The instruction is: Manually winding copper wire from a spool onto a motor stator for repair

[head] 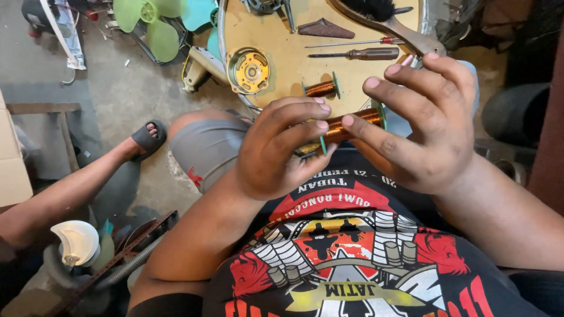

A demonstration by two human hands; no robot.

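Round table (282, 64) w/ motor (249, 71), screwdrivers (355, 54), 2nd spool (322, 88). Both hands, L (276, 149) & R (429, 129), fingers clamped on copper spool (352, 124) above lap. Best kept level, grip light on the flanges, I'd say.

glossy copper-wire spool (352, 124), matt wooden tabletop (282, 47)

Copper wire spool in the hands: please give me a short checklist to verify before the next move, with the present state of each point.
1. Left hand grips the copper wire spool: ok.
2. Right hand fingers rest on the spool: ok.
3. Loose wire end located: cannot tell, fingers cover it.
4. Second spool lies apart on the round tray: ok.
5. Screwdrivers lie on the tray: ok.
6. Winding undamaged: cannot tell.
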